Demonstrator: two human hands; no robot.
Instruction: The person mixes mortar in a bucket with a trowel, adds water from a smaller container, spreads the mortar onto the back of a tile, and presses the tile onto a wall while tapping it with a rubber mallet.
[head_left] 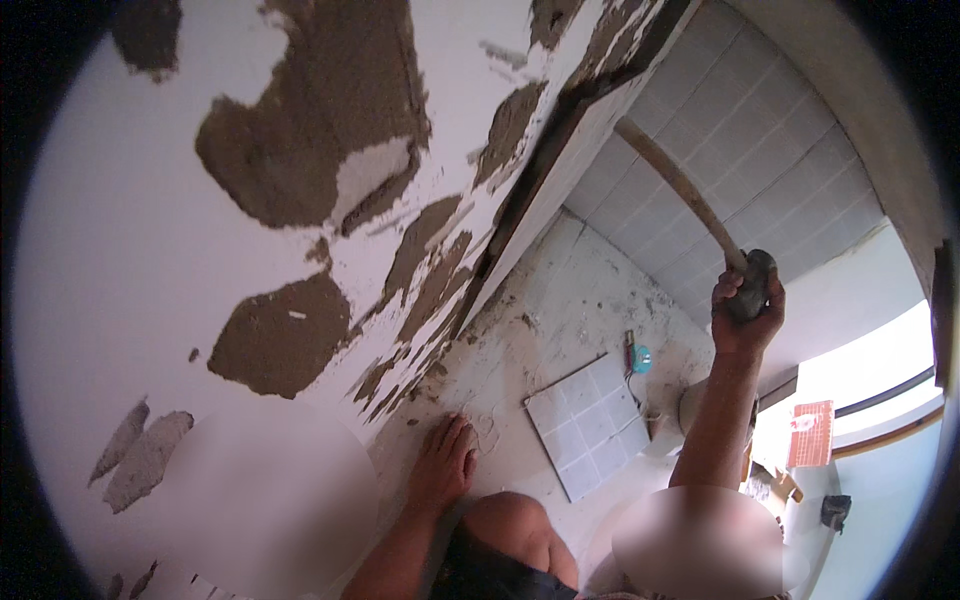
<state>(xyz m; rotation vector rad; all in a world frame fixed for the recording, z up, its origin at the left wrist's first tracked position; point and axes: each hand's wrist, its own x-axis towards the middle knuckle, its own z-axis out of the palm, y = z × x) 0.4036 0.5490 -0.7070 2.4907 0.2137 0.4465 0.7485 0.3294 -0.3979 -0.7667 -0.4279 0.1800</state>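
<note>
My right hand (748, 315) is raised at the right and wrapped around the dark grey head of a hammer (690, 195). Its long, slightly bent wooden handle slants up and left. The handle's free end is at the pale edge of a tile panel (540, 190) standing out from the white wall; whether they touch, I cannot tell. Low down, beside the foot of that wall, my left hand (445, 458) holds nothing visible, its fingers extended and slightly bent. My bare knee (508, 528) is just right of it.
Patches of brown mortar (285, 335) cover the white wall (110, 260) at left. A gridded grey tile (588, 425) lies on the dusty floor, with a teal tool (640, 358) past it. Grey tiles (760, 130) line the far wall. An orange basket (810, 433) is at right.
</note>
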